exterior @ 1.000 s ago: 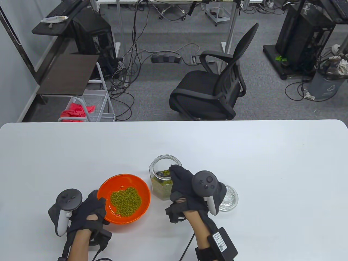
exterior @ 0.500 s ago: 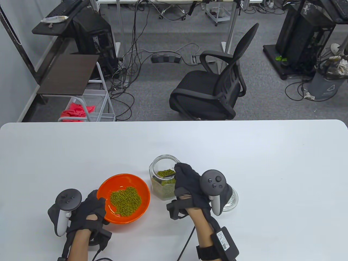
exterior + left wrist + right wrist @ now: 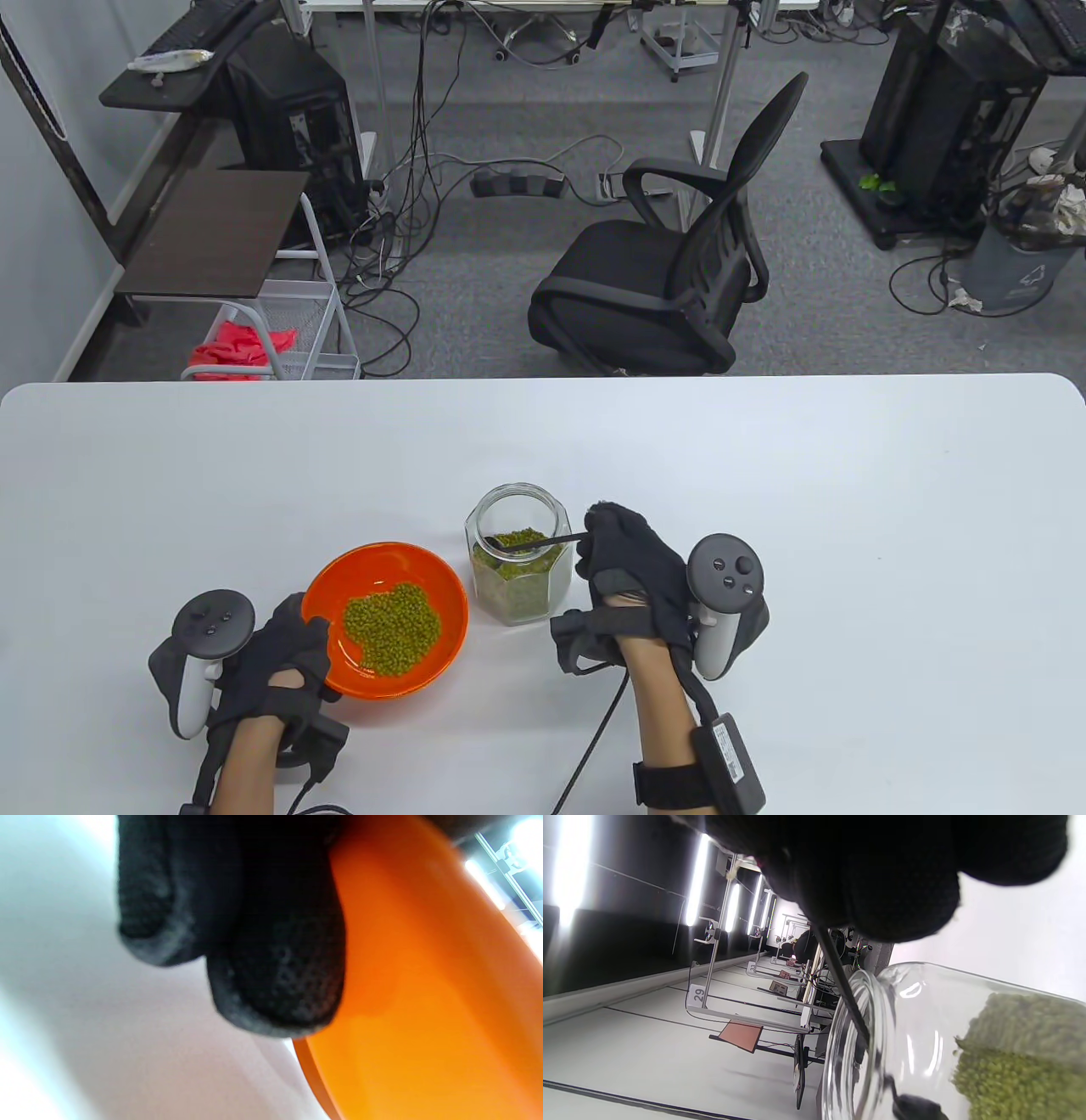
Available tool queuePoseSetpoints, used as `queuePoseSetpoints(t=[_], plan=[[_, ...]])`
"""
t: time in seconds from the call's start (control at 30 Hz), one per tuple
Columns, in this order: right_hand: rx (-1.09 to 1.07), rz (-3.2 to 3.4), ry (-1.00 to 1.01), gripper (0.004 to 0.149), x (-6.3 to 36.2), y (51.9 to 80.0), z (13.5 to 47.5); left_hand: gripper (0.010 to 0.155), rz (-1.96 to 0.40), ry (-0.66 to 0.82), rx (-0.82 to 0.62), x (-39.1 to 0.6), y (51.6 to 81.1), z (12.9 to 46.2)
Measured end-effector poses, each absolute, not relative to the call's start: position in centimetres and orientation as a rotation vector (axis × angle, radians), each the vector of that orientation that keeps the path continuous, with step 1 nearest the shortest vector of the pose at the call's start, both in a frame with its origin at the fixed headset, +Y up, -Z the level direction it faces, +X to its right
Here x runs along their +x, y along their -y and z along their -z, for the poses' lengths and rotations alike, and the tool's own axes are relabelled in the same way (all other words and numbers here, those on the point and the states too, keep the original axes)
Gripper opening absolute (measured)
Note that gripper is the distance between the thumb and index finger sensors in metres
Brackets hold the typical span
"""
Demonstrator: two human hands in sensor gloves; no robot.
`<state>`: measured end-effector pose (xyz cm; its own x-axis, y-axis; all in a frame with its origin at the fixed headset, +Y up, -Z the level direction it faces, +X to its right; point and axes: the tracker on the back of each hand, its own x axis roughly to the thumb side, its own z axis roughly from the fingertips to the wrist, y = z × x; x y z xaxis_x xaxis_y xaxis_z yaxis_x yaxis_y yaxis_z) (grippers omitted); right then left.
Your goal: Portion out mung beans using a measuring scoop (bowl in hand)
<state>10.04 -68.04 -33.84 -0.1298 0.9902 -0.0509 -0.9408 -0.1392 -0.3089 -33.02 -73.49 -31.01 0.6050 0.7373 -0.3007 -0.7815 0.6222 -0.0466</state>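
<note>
Table view: scoop (image 3: pixel 519 543), heaped with green mung beans, is pinched by right hand (image 3: pixel 632 577) inside the glass jar (image 3: pixel 516 556); lift-out step judged, level carry left needed | Left wrist view: orange bowl (image 3: pixel 424 984) is gripped by left hand (image 3: pixel 237 921) | Right wrist view: thin black handle is seen crossing the jar rim.

Orange, green, black on white
Orange bowl (image 3: pixel 327 586) of green mung beans (image 3: pixel 392 626); clear glass jar (image 3: pixel 556 519); black scoop (image 3: pixel 543 542); white tabletop (image 3: pixel 764 475).
</note>
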Motion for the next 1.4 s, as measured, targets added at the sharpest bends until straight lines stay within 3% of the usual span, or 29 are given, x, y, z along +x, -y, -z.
queuePoseSetpoints(t=[0.97,1.4], plan=[[-0.353,-1.464,0.209,0.040,12.9,68.3,33.3,0.061,-0.879,-0.265,-0.185,-33.0,73.6,31.1],[-0.300,-1.430,0.249,0.040,13.2,66.6,32.5,0.061,-0.878,-0.266,-0.185,-33.0,73.6,31.1]])
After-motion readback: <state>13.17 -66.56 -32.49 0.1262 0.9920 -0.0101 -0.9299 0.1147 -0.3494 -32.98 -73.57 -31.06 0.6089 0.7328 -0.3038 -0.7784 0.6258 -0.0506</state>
